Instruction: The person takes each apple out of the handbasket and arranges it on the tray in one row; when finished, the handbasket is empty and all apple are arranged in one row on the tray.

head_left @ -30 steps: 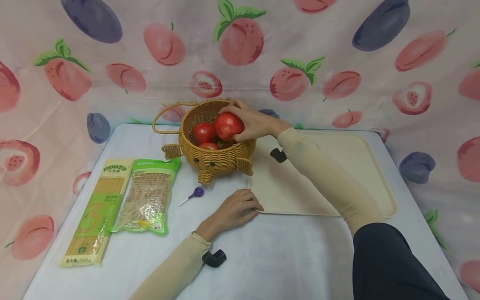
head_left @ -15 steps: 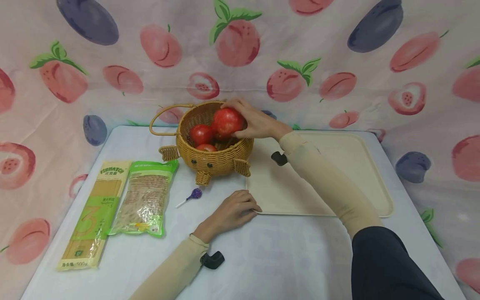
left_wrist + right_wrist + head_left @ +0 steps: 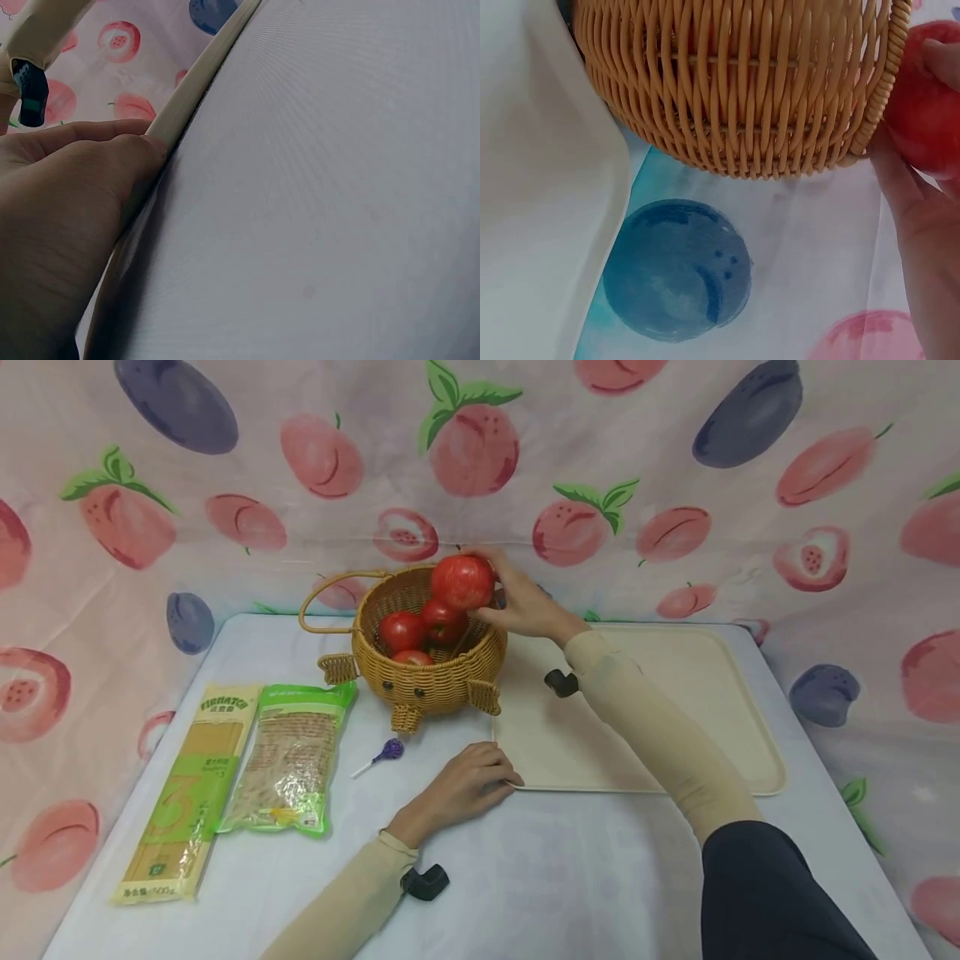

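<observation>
Apple (image 3: 462,582), just raised to the rim of the wicker basket (image 3: 450,685) and seemingly nearly out, is gripped by the right hand (image 3: 522,602) (left hand (image 3: 467,779) pinching the tray (image 3: 570,752)).

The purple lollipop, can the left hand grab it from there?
Probably yes: the purple lollipop lies on the white tabletop near the left hand, with nothing seen between them. That hand holds the edge of the tray, so it would likely need to let go first.
</observation>
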The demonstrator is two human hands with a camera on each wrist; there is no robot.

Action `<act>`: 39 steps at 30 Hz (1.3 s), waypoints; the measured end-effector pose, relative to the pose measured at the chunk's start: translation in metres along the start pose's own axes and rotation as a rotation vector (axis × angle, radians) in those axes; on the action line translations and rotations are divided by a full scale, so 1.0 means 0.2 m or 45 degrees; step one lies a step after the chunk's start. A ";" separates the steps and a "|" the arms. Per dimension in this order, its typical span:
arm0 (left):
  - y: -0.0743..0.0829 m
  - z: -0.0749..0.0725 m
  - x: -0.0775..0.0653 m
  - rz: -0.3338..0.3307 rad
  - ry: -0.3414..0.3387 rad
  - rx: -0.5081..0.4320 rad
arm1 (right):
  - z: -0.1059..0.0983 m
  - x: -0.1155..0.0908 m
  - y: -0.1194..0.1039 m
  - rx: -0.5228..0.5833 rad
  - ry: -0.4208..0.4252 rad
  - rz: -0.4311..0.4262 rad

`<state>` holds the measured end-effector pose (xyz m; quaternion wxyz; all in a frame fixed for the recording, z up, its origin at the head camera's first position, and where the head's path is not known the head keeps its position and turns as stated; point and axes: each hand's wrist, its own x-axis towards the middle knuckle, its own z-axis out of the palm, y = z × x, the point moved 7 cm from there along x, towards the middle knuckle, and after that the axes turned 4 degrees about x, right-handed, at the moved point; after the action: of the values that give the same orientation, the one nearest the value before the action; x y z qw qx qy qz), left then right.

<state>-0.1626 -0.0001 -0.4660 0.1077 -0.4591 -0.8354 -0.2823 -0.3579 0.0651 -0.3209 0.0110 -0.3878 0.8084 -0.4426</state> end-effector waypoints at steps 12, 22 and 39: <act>0.00 0.00 0.00 0.020 0.010 -0.006 | -0.09 -0.10 -0.05 0.435 0.204 0.115; 0.01 0.01 0.01 0.023 0.017 -0.013 | -0.11 -0.15 0.00 0.525 0.311 0.171; 0.01 0.00 0.01 0.010 0.040 -0.014 | -0.14 -0.26 0.03 0.450 0.397 0.256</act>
<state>-0.1623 0.0013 -0.4648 0.1194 -0.4583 -0.8304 -0.2935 -0.3352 0.1201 -0.3239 -0.0022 -0.2248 0.7448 -0.6283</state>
